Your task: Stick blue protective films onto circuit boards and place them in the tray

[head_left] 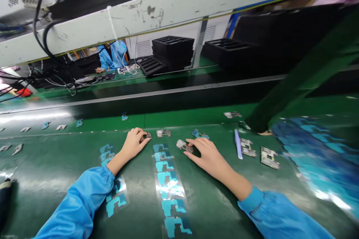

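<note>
My left hand (134,142) rests on the green work surface (56,171) with its fingertips closed on a small circuit board (147,136). My right hand (206,153) lies flat further right, fingertips touching another small board (183,145). A third board (163,133) lies loose between and just beyond the two hands. A blue-backed piece (199,134) sits right above my right hand. Two clear strips of blue cut-out stickers run toward me, one (169,186) between my arms, the other (112,179) partly under my left sleeve.
More boards (269,157) (248,148) and a thin lilac tool (238,144) lie to the right. Small parts (61,127) dot the belt at left. A blurred blue sheet (316,157) fills the right. Black trays (172,46) and a co-worker's blue sleeve (110,58) are beyond the rail.
</note>
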### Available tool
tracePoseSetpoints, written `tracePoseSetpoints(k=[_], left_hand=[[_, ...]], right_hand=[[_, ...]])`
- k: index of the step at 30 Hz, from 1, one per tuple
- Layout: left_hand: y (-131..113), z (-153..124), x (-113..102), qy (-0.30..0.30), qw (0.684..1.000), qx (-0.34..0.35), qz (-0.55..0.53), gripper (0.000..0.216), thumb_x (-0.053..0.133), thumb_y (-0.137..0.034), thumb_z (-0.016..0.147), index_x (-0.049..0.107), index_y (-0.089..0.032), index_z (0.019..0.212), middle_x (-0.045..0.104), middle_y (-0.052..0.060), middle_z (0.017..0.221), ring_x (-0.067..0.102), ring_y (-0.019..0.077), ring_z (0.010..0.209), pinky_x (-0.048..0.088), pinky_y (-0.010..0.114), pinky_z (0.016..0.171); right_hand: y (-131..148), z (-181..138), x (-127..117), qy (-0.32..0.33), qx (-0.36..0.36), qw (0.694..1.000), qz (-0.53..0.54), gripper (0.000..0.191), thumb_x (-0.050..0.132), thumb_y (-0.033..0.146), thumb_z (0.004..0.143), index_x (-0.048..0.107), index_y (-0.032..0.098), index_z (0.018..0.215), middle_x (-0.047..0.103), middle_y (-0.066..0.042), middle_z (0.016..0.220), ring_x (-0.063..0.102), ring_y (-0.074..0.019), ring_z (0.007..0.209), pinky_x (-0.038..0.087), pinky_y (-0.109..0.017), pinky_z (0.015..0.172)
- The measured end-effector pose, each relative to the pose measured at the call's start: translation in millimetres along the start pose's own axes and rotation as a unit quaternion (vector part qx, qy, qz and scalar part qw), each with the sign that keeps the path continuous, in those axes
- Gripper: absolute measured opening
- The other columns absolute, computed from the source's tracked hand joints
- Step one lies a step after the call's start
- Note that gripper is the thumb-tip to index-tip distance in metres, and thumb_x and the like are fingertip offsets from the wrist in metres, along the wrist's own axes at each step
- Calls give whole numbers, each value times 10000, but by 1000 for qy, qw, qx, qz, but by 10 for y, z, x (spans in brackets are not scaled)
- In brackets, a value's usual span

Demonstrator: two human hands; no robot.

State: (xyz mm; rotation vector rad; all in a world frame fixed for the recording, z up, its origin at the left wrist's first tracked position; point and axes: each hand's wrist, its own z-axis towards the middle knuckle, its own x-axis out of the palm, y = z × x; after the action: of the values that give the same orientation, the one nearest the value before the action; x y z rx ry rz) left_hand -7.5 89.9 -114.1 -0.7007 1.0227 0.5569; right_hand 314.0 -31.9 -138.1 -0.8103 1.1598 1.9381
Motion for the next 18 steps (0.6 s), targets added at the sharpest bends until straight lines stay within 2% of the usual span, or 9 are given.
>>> tracePoseSetpoints(k=[4,9,12,14,16,18], left_hand=[[20,14,-23,3,1000,24,-3,257,562,-405,975,681,-203,1081,636,89,1029,579,251,961,467,409,880],[31,50,-15,6,999,37,-4,269,535,-412,984,690,-207,1064,645,89,1020,595,253,961,477,412,886],[12,77,5,13,999,35,-5,293,540,-425,979,688,-216,1122,649,100,1090,607,258,1020,475,416,935],[-13,62,-31,8,1000,22,-2,405,529,-440,980,610,-202,1298,598,142,1269,581,285,1158,455,440,1002],[-68,-2,-143,-17,1000,7,3,529,474,-435,1002,447,-183,1466,461,183,1462,491,309,1317,413,470,1075],[-194,-92,-309,-53,998,17,7,553,413,-405,1025,342,-189,1529,376,182,1543,405,307,1407,368,488,1129]], right_hand=[[51,27,-37,-7,16,1000,-26,392,643,453,917,654,193,1211,643,-118,1069,571,-316,1058,477,-484,931],[88,31,-69,-36,22,997,-62,186,655,357,916,722,192,972,603,-134,1152,489,-339,1163,447,-486,978],[88,14,-61,-32,47,996,-70,174,704,355,882,692,193,945,602,-116,1131,486,-320,1143,446,-446,949],[72,24,-36,-26,68,995,-74,221,738,381,854,662,187,929,609,-103,1040,508,-310,1068,450,-434,888],[72,71,-22,-24,77,994,-78,273,759,422,835,631,183,867,600,-93,956,516,-305,995,442,-434,838],[139,120,-77,-25,84,992,-90,354,772,485,816,587,189,755,583,-93,908,508,-305,956,427,-436,810]])
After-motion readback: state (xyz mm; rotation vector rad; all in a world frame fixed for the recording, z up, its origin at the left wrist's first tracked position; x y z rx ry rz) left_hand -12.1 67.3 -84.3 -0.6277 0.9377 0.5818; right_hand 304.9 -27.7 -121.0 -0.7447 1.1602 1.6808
